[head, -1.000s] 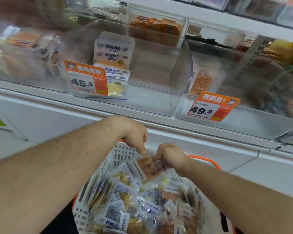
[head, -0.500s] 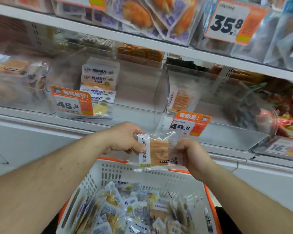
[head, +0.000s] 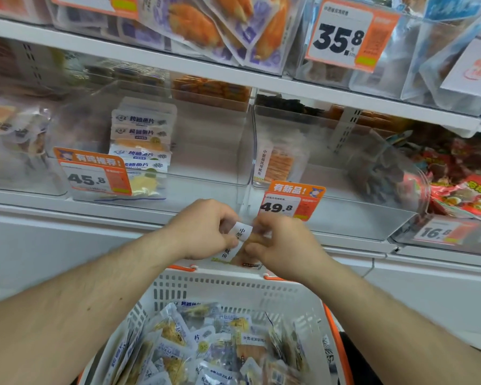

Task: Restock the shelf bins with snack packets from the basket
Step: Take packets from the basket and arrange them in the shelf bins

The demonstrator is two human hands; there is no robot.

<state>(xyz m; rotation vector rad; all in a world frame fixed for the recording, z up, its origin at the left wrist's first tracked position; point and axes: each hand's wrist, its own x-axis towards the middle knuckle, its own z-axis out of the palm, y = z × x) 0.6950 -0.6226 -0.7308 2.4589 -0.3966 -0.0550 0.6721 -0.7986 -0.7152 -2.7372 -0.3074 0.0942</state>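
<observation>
Both hands [head: 206, 232] [head: 282, 244] pinch packet [head: 240, 234] above basket rim [head: 233, 276].

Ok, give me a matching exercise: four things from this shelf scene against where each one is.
Things:
1. packet with the white strip
2. 45.8 price tag
3. 49.8 price tag
4. basket

Places:
A. on the right clear bin
B. below both hands
C. pinched between left hand and right hand
D. on the left clear bin

Pairs: 1-C, 2-D, 3-A, 4-B

Both hands [head: 206, 229] [head: 283, 243] now closer together, packet [head: 240, 237] bunched between them
</observation>
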